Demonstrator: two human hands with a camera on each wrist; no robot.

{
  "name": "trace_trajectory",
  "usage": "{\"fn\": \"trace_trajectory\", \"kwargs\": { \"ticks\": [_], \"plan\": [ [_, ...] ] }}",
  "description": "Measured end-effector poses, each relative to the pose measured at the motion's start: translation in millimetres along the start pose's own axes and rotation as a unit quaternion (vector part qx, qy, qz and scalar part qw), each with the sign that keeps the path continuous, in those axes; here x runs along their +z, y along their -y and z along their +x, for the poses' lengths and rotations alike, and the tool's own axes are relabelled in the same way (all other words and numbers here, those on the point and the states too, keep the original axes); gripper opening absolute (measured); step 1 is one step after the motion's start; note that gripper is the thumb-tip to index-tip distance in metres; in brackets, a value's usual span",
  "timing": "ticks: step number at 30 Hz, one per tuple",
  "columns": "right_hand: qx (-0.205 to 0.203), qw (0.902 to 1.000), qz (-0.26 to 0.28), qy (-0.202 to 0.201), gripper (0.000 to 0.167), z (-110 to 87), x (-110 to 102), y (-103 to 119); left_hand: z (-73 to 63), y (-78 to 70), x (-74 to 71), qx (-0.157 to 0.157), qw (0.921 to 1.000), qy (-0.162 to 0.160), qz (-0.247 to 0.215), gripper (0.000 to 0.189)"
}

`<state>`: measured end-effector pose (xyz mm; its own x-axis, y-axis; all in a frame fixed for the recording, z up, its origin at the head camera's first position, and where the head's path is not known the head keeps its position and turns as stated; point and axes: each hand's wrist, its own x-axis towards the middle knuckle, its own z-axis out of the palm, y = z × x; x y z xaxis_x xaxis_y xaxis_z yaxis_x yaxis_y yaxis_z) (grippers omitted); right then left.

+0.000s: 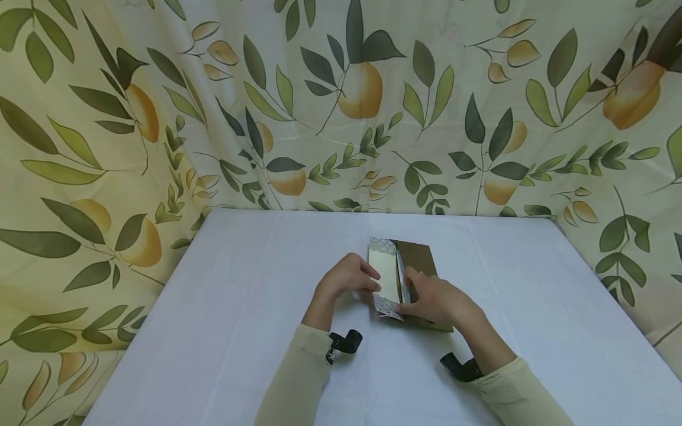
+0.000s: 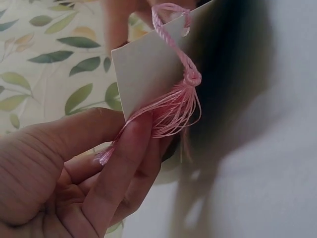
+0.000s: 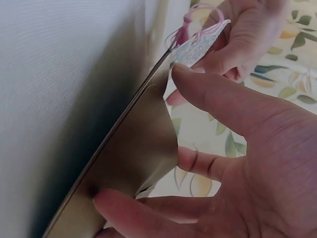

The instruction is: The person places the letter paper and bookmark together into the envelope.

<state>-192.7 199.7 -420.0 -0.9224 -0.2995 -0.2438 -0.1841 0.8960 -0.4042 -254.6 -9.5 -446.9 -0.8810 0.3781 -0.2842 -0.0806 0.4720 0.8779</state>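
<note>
A cream card [image 1: 385, 272] with grey lace-patterned ends overlaps the left side of a gold-brown envelope [image 1: 421, 254] on the table. From the card's near end hangs a pink tassel [image 2: 173, 106] on a twisted cord. My left hand [image 1: 348, 275] pinches the card's left edge, with tassel threads lying over its fingers. My right hand [image 1: 439, 299] grips the envelope from the right. Its thumb [image 3: 213, 94] reaches the corner beside the card's patterned end, while the other fingers bear on the envelope's gold surface. A pale strip shows between card and envelope.
A white cloth covers the table [image 1: 256, 266]. Behind and to the left hangs a curtain [image 1: 213, 118] printed with leaves and orange fruit. Black wrist cameras sit at both sleeves.
</note>
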Motion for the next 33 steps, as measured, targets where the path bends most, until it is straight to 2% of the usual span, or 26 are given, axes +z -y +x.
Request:
{"fn": "trace_trajectory", "kwargs": {
  "ticks": [10,17,20,27,33],
  "plan": [
    [-0.005,1.0000,0.005,0.001,0.054,1.0,0.9,0.6,2.6,-2.4,9.5,-0.005,0.9999,-0.005,0.009,0.015],
    [-0.007,0.9999,0.010,-0.003,0.051,0.8,0.5,0.0,-4.4,-7.0,3.9,0.000,0.9991,-0.024,0.034,0.009],
    [-0.009,0.9999,0.013,-0.001,0.050,0.7,0.5,0.0,-7.1,-8.0,1.3,0.002,0.9989,-0.020,0.041,0.007],
    [-0.012,0.9997,0.019,0.005,0.048,0.9,1.3,0.2,-10.8,-10.0,1.1,-0.001,0.9993,-0.006,0.037,0.007],
    [-0.023,0.9995,0.021,0.005,0.044,1.2,1.5,0.8,-7.7,-10.1,6.4,-0.004,0.9999,-0.005,0.015,0.006]
  ]
}}
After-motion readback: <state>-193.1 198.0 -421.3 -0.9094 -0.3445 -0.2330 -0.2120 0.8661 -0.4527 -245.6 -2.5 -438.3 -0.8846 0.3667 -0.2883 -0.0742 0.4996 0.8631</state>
